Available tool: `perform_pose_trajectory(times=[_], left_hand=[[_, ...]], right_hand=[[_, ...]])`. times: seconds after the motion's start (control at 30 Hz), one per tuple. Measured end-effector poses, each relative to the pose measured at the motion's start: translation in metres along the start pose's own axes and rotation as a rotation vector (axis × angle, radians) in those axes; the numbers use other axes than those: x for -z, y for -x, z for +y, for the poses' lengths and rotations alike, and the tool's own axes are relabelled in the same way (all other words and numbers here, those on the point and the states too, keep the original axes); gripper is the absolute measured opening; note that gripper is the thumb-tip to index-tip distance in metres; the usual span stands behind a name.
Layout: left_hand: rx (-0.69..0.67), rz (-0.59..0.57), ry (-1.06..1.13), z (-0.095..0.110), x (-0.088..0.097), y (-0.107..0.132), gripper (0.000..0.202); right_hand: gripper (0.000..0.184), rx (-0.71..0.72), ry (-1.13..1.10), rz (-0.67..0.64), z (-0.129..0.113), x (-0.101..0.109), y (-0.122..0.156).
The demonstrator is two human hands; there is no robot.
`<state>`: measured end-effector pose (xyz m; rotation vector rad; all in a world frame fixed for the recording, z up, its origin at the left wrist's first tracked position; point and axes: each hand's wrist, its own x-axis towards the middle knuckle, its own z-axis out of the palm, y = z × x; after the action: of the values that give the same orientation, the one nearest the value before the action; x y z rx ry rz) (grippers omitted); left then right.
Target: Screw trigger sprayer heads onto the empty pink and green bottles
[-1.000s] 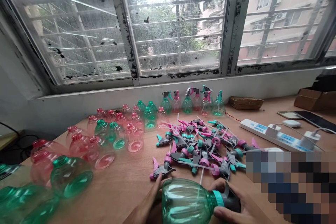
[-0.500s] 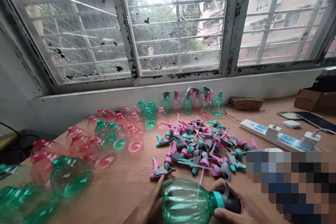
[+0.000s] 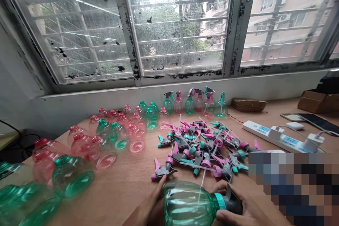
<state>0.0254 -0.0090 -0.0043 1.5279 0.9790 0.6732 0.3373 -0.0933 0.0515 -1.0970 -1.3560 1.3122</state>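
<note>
A green see-through spray bottle (image 3: pixel 188 203) lies sideways in my hands at the bottom of the view, its neck to the right. My right hand (image 3: pixel 233 204) is closed around the dark grey spray head (image 3: pixel 233 201), beside its teal collar (image 3: pixel 220 201). At the bottle's base is my left hand (image 3: pixel 156 197), wrapped behind it; most of its fingers are hidden. Just beyond the bottle lies a heap of loose spray heads (image 3: pixel 206 164) in grey, pink and teal, with thin dip tubes. The nearest pink and grey spray head (image 3: pixel 162 171) lies by my left fingertip.
Headless red bottles (image 3: pixel 137 144) and green bottles (image 3: pixel 72 176) stand on the left. Several bottles with spray heads (image 3: pixel 189 106) line the wall. On the right are a power strip (image 3: pixel 280 137), phones (image 3: pixel 320 122), a cardboard box (image 3: pixel 317 100) and a brown parcel (image 3: pixel 248 105).
The view has shifted very slightly. Both hands keep their hold on the green spray bottle, with hardly any visible movement.
</note>
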Motion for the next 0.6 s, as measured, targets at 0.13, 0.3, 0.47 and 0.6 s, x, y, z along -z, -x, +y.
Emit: perform_pose_trajectory(times=[0.13,0.3,0.47,0.6], left_hand=[[-0.007,-0.008,-0.051,0.013,0.006,0.009,0.075],[-0.022,-0.018,-0.118,0.032,0.017,0.039,0.070],[-0.151,-0.089,-0.172,0.044,0.019,0.069,0.098],[-0.317,-0.139,-0.229,0.051,0.016,0.069,0.118]], right_hand=[[0.061,-0.009,-0.008,-0.017,-0.002,0.000,-0.001],[0.055,-0.010,-0.068,0.008,0.004,0.002,-0.001],[0.056,-0.003,-0.032,-0.021,0.006,0.005,-0.001],[0.053,0.019,0.059,-0.038,0.007,0.007,-0.001]])
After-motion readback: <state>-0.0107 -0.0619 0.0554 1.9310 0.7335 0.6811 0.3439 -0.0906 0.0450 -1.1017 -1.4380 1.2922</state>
